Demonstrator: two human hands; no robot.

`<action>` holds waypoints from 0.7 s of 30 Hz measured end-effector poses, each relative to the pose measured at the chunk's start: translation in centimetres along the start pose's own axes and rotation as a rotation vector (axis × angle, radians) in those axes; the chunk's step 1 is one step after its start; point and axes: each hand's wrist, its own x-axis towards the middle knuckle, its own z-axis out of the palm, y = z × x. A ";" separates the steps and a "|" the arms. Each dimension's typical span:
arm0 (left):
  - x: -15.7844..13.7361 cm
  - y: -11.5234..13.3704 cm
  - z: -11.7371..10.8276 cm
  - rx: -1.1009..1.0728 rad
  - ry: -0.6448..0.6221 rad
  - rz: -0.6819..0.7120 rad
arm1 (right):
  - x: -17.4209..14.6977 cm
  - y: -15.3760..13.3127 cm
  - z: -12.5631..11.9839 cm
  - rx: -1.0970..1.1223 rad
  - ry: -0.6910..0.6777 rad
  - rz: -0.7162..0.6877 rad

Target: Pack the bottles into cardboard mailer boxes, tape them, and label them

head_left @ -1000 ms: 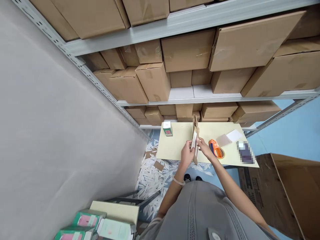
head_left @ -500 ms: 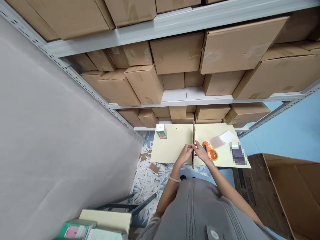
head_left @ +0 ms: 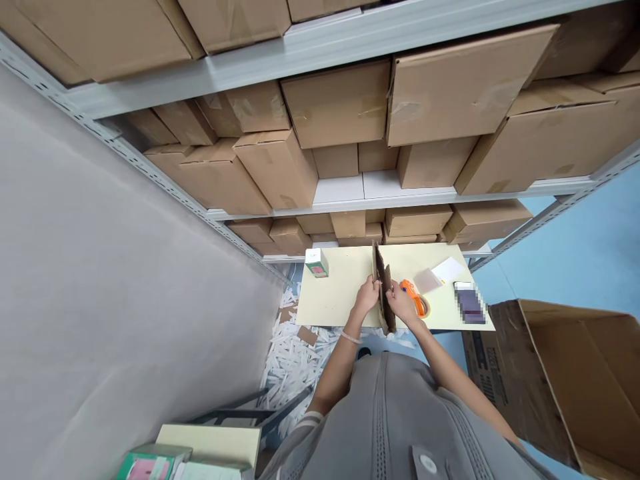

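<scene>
A folded brown cardboard box (head_left: 384, 312) stands on edge over the front of the cream table, its two sides spread a little apart. My left hand (head_left: 369, 295) grips its left side, the fingers wrapped at the edge. On the opposite side, my right hand (head_left: 401, 303) has hold of the right panel. Just right of that hand lies an orange tape dispenser (head_left: 411, 295) with a tape roll (head_left: 425, 307). A small white and green carton (head_left: 317, 263) sits at the table's back left corner.
White paper (head_left: 448, 269) and a pixelated dark object (head_left: 470, 305) lie on the table's (head_left: 335, 300) right side. Shelves of cardboard boxes (head_left: 345, 107) rise behind. A large open carton (head_left: 530, 373) stands at right. Paper shreds (head_left: 287, 363) cover the floor at left.
The cardboard was a thin flat edge with both hands close together on it. My hands have moved apart, and its panels are now spread into a narrow gap.
</scene>
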 end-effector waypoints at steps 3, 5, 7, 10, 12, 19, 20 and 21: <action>-0.1 0.0 -0.5 0.080 0.010 -0.011 | -0.1 -0.4 -0.9 -0.097 0.016 0.030; -0.2 -0.2 -1.3 0.097 0.008 -0.003 | 0.0 -0.5 -1.4 -0.146 0.019 0.046; -0.3 -0.4 -2.3 0.110 0.006 0.001 | 0.3 -0.5 -2.0 -0.175 0.032 0.065; -0.8 -0.9 -4.2 0.178 0.003 0.002 | 1.1 -0.3 -3.1 -0.173 0.071 0.110; -1.4 -1.1 -5.3 0.252 -0.003 0.002 | 1.6 -0.2 -3.6 -0.149 0.083 0.132; -3.4 -0.6 -7.6 0.457 0.030 -0.034 | 1.1 -0.9 -3.3 0.041 0.092 0.124; -3.5 -0.6 -8.0 0.468 0.040 -0.033 | 0.8 -1.0 -3.0 0.089 0.080 0.137; -3.4 -0.7 -8.3 0.470 0.050 -0.029 | 0.5 -1.0 -2.7 0.119 0.071 0.152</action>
